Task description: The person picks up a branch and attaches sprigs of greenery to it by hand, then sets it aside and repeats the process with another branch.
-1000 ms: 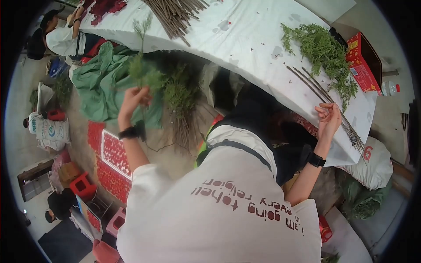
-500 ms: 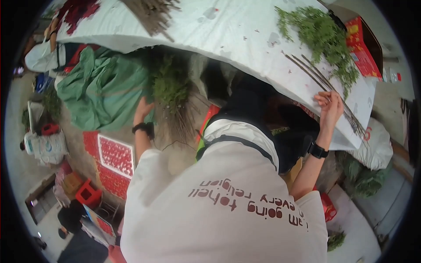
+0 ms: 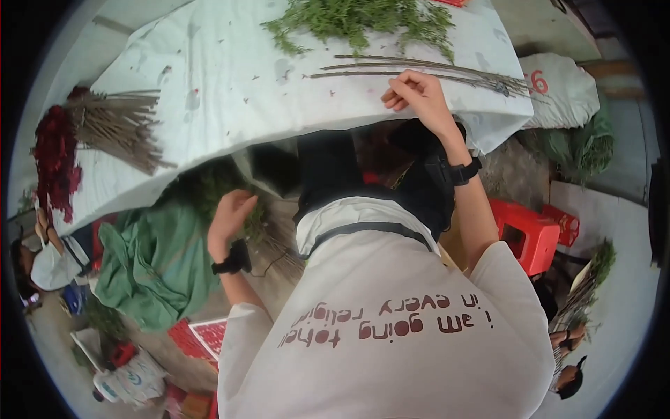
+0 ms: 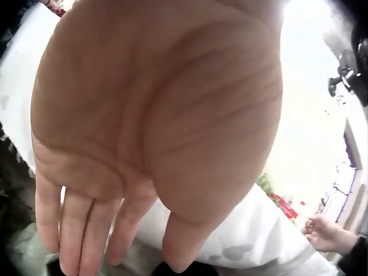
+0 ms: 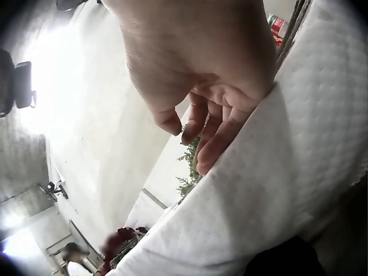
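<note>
**Two Hands Apart, Nothing Gripped**

Big white table [image 3: 230, 77] across the top, its cover [image 5: 276, 190] hanging over the near edge. Below it, down on the left, a heap of green cloth [image 3: 153, 265]. Just beside that, tucked under the overhang, the clump of green sprigs [image 3: 202, 185].

Worth going in low here, by my reckoning: under the cover's edge, down to the woody ends rather than the feathery tips. Better to close round a few stalks only, so as not to drag the whole clump out.

Up on the tabletop, long bare stems [image 3: 426, 68] laid side by side, running left to right.

Now the left hand [image 3: 234, 209]: flat, fingers straight, palm bare in the wrist view. Right over the sprigs, contact impossible to call from above.

And the right hand [image 3: 413, 94]: resting on the table's near edge, fingers [image 5: 210, 141] loosely curled against the cover, nothing seen inside them. Bare stems just beyond the knuckles, touching or not, hard to tell.
</note>
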`<state>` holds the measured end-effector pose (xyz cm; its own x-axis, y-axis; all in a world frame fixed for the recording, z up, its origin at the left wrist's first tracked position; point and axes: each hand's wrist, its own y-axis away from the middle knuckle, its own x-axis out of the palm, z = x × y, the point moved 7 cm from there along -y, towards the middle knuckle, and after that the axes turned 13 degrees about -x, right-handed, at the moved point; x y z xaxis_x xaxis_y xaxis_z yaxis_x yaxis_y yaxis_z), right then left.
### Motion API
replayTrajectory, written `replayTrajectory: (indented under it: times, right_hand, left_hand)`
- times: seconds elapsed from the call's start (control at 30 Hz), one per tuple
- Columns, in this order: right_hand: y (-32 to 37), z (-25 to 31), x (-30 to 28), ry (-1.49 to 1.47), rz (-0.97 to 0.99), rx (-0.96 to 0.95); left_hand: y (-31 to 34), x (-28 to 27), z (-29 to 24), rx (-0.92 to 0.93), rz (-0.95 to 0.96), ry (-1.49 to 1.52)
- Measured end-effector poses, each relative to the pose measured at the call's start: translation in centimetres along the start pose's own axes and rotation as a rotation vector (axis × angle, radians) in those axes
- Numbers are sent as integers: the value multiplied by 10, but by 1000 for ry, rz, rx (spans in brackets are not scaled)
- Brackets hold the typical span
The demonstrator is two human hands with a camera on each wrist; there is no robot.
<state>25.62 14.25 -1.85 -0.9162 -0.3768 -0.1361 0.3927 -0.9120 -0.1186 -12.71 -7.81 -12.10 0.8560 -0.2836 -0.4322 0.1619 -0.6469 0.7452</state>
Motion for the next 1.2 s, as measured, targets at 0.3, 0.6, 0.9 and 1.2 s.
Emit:
replayTrajectory:
  times: [0.3,0.6,0.9,1.2]
  right_hand:
    - [28,19,-17,-117,-31,-35]
    - [39,7,-101,-33,-428,-71]
    - [103,-9,-123,-78,-532,-11]
    - [130,-26,-134,-211,-607,66]
  left_hand:
    - [56,25,-173,453,116,149]
    - [37,72,-333,891,-66,-9]
    - [1,113,-377,1107,-418,-395]
    - [-12,99,-367,879,-131,-172]
